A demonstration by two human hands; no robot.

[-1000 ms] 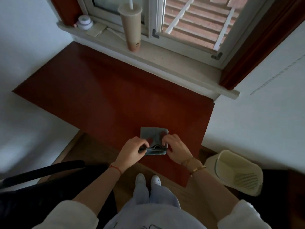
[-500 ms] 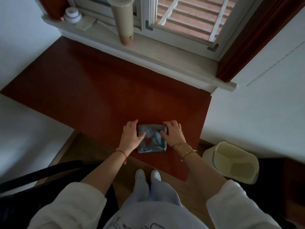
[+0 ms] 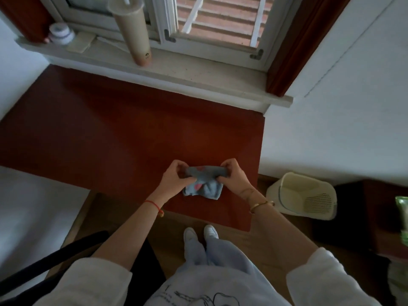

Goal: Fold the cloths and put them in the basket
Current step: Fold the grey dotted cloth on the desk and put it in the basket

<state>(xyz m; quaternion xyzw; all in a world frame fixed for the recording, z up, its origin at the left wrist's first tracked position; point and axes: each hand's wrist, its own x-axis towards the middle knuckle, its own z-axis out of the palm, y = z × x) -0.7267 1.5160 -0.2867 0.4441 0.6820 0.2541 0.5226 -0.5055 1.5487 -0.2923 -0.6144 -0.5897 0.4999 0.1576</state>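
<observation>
Both hands, left hand (image 3: pixel 174 178) and right hand (image 3: pixel 231 176), pinch the cloth (image 3: pixel 204 183) by its ends; basket (image 3: pixel 302 195) sits beside the right hand, nearer it.

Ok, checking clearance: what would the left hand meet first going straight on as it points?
Past the grey-blue cloth it grips, the left hand crosses bare red-brown tabletop; first, probably, the pale stone windowsill. Depth unclear.

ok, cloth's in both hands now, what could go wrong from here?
1. The left hand and right hand pinch the small grey-blue cloth with red marks along its far part. Its near part lies bunched, so the fold may open on lifting.
2. The cream plastic basket sits on the floor beyond the right edge of the red-brown table; a loose drop may miss.
</observation>
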